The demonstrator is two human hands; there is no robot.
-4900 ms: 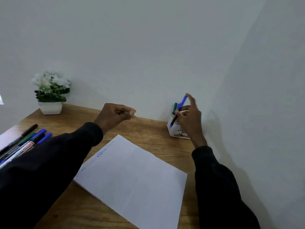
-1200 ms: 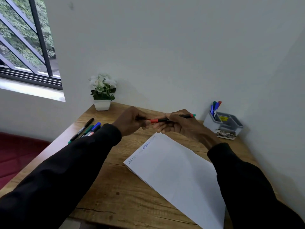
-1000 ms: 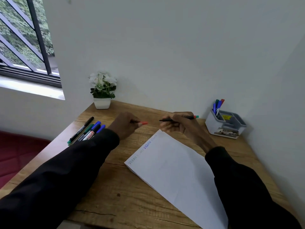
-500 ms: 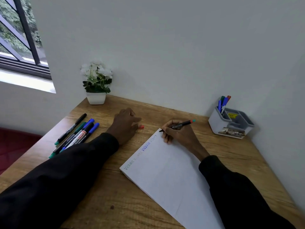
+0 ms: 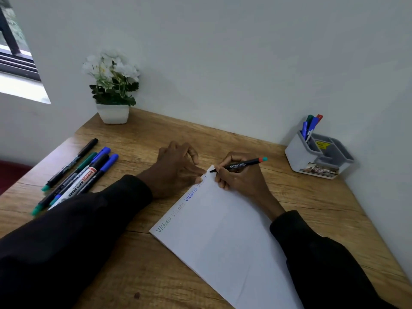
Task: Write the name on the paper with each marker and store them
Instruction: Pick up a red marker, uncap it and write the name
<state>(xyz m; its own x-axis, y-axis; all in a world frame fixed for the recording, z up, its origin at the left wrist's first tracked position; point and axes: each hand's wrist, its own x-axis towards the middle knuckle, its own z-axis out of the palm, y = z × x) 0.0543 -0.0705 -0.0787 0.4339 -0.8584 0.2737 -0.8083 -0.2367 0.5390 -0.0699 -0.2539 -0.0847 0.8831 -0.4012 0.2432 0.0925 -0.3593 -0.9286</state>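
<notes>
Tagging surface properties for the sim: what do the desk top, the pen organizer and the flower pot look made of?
Desk top: wood or wood-look laminate with a matt finish. It shows grain lines and dark cracks, but which of the two it is stays unclear.
Pen organizer: moulded plastic by its look, with a smooth pale outer wall and grey inner dividers.
Flower pot: white and smooth with a faint sheen. It could be ceramic or plastic.

Hard to see
The paper [image 5: 223, 241] runs off the bottom edge. The left sleeve [image 5: 89, 230] covers the ends of some markers [image 5: 88, 175]. The faint last word [image 5: 204, 179] by the left hand [image 5: 176, 168] is too small to read.
</notes>
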